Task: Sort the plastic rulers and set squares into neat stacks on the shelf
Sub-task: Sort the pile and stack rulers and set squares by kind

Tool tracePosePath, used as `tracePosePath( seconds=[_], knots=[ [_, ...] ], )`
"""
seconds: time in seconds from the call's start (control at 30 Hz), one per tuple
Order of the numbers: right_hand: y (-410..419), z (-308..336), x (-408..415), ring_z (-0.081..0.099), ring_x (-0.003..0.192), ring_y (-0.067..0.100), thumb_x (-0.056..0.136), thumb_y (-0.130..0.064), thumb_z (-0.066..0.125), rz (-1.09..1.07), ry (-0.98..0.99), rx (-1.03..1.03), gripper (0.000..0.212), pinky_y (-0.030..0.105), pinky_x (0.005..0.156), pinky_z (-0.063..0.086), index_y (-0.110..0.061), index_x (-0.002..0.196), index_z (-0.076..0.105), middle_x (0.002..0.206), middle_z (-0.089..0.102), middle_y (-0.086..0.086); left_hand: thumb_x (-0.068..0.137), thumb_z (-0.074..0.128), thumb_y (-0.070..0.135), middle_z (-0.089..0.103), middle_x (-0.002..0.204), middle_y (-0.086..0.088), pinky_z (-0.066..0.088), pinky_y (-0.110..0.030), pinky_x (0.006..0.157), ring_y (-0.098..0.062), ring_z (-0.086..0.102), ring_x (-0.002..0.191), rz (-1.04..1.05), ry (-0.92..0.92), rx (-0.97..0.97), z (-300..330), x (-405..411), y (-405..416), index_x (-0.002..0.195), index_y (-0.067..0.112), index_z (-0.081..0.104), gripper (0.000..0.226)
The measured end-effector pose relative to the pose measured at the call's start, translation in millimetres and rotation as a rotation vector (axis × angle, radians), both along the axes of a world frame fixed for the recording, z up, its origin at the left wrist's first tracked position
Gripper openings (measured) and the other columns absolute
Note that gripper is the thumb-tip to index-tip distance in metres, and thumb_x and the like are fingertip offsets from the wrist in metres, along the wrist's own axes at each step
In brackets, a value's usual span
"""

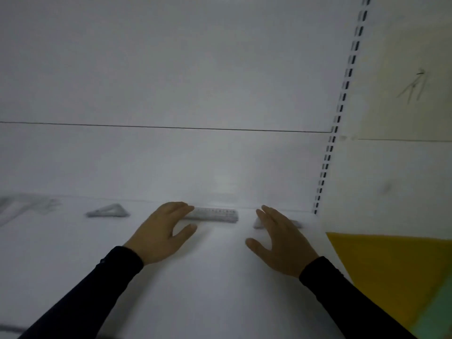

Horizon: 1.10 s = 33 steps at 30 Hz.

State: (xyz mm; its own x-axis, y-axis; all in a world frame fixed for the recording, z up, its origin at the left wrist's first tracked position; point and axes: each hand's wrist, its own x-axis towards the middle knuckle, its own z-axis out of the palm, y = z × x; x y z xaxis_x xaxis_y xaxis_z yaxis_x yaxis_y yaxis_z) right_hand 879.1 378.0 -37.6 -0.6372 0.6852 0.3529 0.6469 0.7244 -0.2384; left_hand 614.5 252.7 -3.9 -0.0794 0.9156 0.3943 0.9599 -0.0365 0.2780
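Observation:
A stack of clear plastic rulers (215,214) lies near the back of the white shelf (195,277). My left hand (161,233) is spread flat, its fingertips touching the stack's left end. My right hand (281,243) hovers open to the right of the stack and partly covers a clear set square (296,223). Another set square (110,211) lies farther left. A blurred pile of clear pieces (27,206) sits at the far left.
The white back panel (171,155) rises right behind the rulers. A slotted upright (327,157) marks the shelf's right end. Beyond it are a pale side wall and a yellow and green surface (396,270).

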Motion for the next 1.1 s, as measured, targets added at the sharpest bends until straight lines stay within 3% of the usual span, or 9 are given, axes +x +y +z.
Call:
tracePosePath(
  seconds=[0.07,0.27,0.43,0.7,0.9,1.1],
  knots=[
    [-5,1,-24,0.023,0.142,0.017,0.074,-0.083,0.009,0.083,0.010,0.034,0.101,0.023,0.113,0.008,-0.014,0.144,0.033,0.153,0.028,0.003,0.074,0.018,0.081,0.042,0.143,0.010,0.018,-0.012,0.102,0.001,0.032,0.128,0.094,0.010,-0.007,-2,-18,-34,0.139,0.026,0.045,0.089],
    [-51,17,-106,0.018,0.143,0.014,0.074,-0.081,0.010,0.279,0.023,0.046,0.099,0.020,0.112,0.005,-0.016,0.146,0.029,0.155,0.023,0.002,0.072,0.013,0.084,0.046,0.140,0.008,0.021,-0.015,0.102,-0.007,0.036,0.130,0.348,0.021,0.008,-2,-75,-130,0.137,0.025,0.046,0.094],
    [-111,29,-177,0.012,0.144,0.012,0.081,-0.071,0.028,0.396,0.014,0.008,0.085,0.025,0.115,0.011,-0.020,0.148,0.021,0.157,0.016,-0.001,0.074,0.015,0.081,0.045,0.142,0.004,0.021,-0.018,0.105,-0.011,0.036,0.131,0.491,0.028,0.027,-1,-131,-214,0.138,0.023,0.045,0.091],
    [-218,20,-312,0.016,0.143,0.012,0.076,-0.079,0.019,0.486,-0.004,-0.022,0.093,0.029,0.116,0.018,-0.020,0.148,0.019,0.156,0.017,0.000,0.079,0.017,0.076,0.047,0.140,0.001,0.028,-0.025,0.105,-0.015,0.038,0.130,0.639,0.035,0.037,-11,-238,-358,0.138,0.023,0.045,0.084],
    [-280,20,-398,0.014,0.143,0.012,0.085,-0.070,0.033,0.531,-0.020,-0.032,0.082,0.026,0.115,0.013,-0.019,0.149,0.019,0.157,0.017,0.000,0.075,0.013,0.079,0.040,0.145,0.001,0.041,-0.032,0.099,-0.019,0.046,0.119,0.664,-0.034,-0.026,-14,-302,-428,0.142,0.024,0.038,0.090],
    [-299,26,-478,0.016,0.143,0.013,0.090,-0.059,0.039,0.540,-0.028,-0.013,0.073,0.029,0.115,0.018,-0.018,0.148,0.022,0.156,0.019,0.000,0.071,0.009,0.080,0.039,0.146,0.000,0.030,-0.033,0.108,-0.017,0.034,0.133,0.698,-0.031,-0.051,-12,-358,-451,0.143,0.023,0.037,0.096]
  ],
)
